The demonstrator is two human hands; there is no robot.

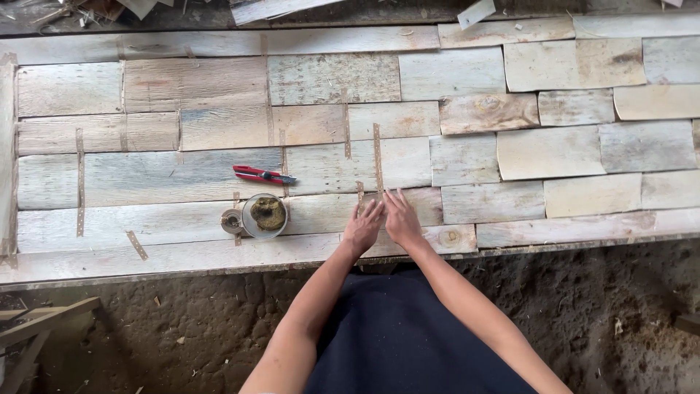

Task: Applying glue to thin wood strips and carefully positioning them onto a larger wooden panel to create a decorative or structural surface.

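A dark apron (408, 343) hangs below; the left hand (363, 228) and right hand (400, 219) press flat, fingers together, on a tape strip (378, 164) running up beyond the fingertips.

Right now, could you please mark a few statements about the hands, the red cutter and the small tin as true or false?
1. Both hands, left hand and right hand, rest side by side on the wooden sheets. True.
2. The red cutter is held in the right hand. False: it lies on the wood, apart from both hands.
3. The round tin sits left of the hands. True.
4. The tin lies on the dirt floor. False: it sits on the wood.
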